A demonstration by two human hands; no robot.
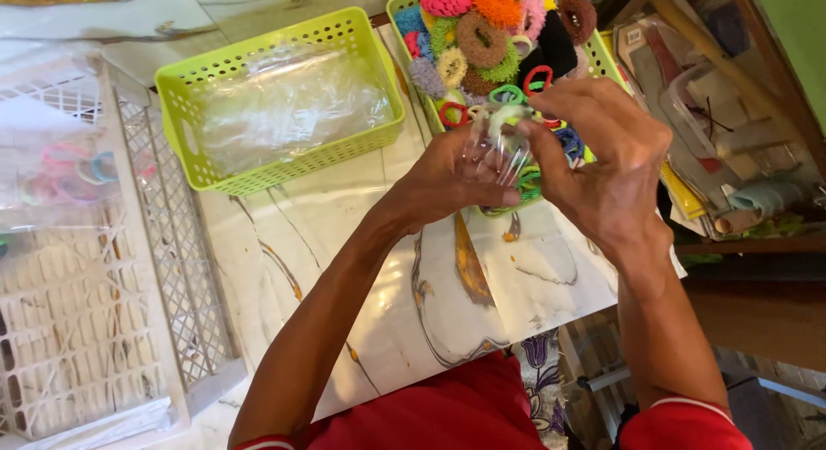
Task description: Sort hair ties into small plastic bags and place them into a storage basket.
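My left hand [447, 179] and my right hand [602, 157] meet over the near end of a lime-green basket [607, 58] full of several colourful hair ties [482, 37]. Between them they hold a small clear plastic bag [495, 153]. My right hand's fingers pinch a pale green hair tie [508, 116] at the bag's mouth. The bag's lower part lies against my left palm. Part of the basket is hidden behind my hands.
A second lime-green basket [185, 132] holding clear plastic bags [288, 101] stands at the left on the marbled table [370, 269]. A white lattice crate [163, 243] with bagged hair ties [64, 170] sits far left. Cluttered shelves [731, 114] lie at the right.
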